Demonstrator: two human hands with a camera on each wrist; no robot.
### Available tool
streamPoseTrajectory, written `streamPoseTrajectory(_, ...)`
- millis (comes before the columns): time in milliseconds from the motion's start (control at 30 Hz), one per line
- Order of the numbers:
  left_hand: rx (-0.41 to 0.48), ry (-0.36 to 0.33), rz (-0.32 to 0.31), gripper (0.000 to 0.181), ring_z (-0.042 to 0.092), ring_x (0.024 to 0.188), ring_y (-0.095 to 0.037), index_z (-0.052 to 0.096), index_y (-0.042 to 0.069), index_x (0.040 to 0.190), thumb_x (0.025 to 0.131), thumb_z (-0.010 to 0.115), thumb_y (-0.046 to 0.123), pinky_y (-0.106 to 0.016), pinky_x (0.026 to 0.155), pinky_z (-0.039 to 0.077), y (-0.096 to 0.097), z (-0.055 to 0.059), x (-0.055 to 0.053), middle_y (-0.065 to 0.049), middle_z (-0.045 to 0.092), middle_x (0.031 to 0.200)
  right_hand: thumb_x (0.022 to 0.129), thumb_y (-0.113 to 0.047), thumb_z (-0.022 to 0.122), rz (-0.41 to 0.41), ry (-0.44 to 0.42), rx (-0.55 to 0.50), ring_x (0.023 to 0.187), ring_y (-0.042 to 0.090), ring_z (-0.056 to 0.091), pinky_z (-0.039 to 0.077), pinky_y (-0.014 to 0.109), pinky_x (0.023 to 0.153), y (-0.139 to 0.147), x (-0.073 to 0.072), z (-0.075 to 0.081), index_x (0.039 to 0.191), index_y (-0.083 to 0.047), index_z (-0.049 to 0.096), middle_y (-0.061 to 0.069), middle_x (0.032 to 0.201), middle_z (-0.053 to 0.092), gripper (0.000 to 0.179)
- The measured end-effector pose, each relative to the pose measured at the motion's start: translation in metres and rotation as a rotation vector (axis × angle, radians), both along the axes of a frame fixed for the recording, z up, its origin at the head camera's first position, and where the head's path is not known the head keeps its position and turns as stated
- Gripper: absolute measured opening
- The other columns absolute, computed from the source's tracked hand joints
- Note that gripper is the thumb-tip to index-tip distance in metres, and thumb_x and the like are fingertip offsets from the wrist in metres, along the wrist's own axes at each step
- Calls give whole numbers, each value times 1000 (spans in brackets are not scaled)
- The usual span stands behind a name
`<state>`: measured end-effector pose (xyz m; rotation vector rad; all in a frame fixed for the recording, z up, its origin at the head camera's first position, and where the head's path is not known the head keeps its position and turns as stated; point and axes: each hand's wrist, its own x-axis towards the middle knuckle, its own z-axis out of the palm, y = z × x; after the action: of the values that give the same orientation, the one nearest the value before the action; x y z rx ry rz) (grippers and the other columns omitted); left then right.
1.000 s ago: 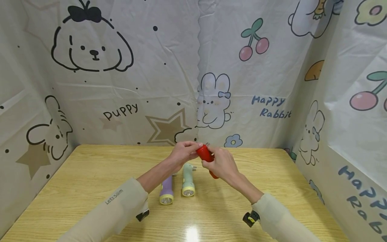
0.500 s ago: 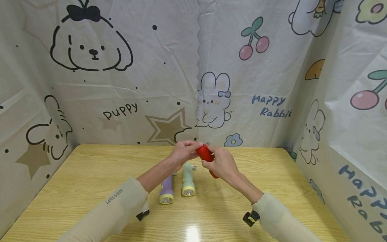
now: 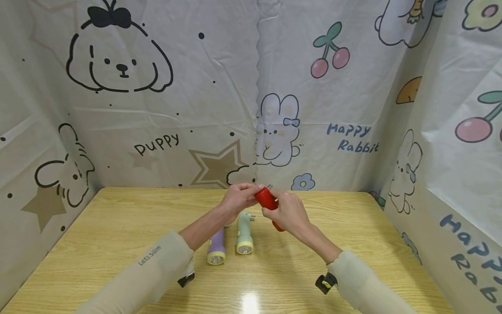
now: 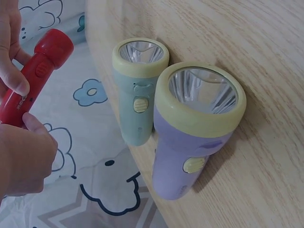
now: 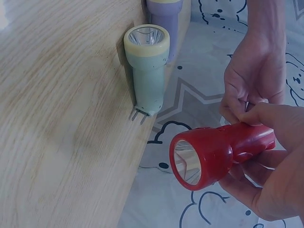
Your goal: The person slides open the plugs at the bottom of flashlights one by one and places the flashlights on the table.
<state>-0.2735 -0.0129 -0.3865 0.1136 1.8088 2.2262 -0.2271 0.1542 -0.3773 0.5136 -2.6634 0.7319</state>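
Head view: both hands are holding a red flashlight in the air above the tabletop. Right hand is wrapping its grip, fingers curled, around the red body; left hand is pinching the plug end with fingertips pressed together on it. Lying side by side on the tabletop below, lenses facing the person, are a green flashlight and, just beside it, a purple flashlight.
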Motion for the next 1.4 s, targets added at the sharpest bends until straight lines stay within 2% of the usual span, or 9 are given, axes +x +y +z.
streamPoseTrajectory(133, -5, 8, -15, 30, 68, 92, -22, 67, -9, 110, 97, 69, 18, -41, 95, 50, -1, 0, 1, -17, 66, 114, 80, -14, 79, 2, -1, -4, 67, 17, 61, 54, 30, 60, 1, -1, -1, 104, -5, 71, 5, 84, 70, 27)
streamPoseTrajectory(433, -6, 14, -44, 29, 67, 107, -30, 66, -10, 114, 95, 70, 12, -41, 98, 48, 0, 0, 3, -19, 66, 118, 82, -16, 78, -20, -46, -33, 66, 16, 61, 55, 30, 59, 2, -2, -3, 106, -5, 72, 5, 85, 69, 27)
streamPoseTrajectory(733, -13, 17, -85, 26, 64, 112, -30, 66, -11, 114, 94, 68, 7, -41, 100, 47, 3, 0, 2, -20, 65, 121, 83, -15, 77, -26, -98, -84, 62, 12, 62, 54, 28, 56, 7, -2, -4, 109, -6, 72, 4, 85, 69, 28)
streamPoseTrajectory(967, -61, 32, -90, 27, 62, 115, -33, 65, -10, 118, 95, 67, 5, -37, 97, 49, 8, 1, 5, -21, 62, 124, 84, -15, 76, -39, -147, -108, 59, 11, 62, 55, 28, 55, 9, -2, -5, 108, -3, 71, 3, 79, 69, 27)
streamPoseTrajectory(1400, -169, -10, -76, 30, 63, 114, -30, 66, -6, 122, 96, 69, 9, -34, 93, 52, 15, 4, 7, -19, 62, 125, 85, -16, 74, -71, -208, -134, 57, 13, 61, 56, 29, 55, 13, -3, -11, 101, -1, 72, 2, 73, 67, 21)
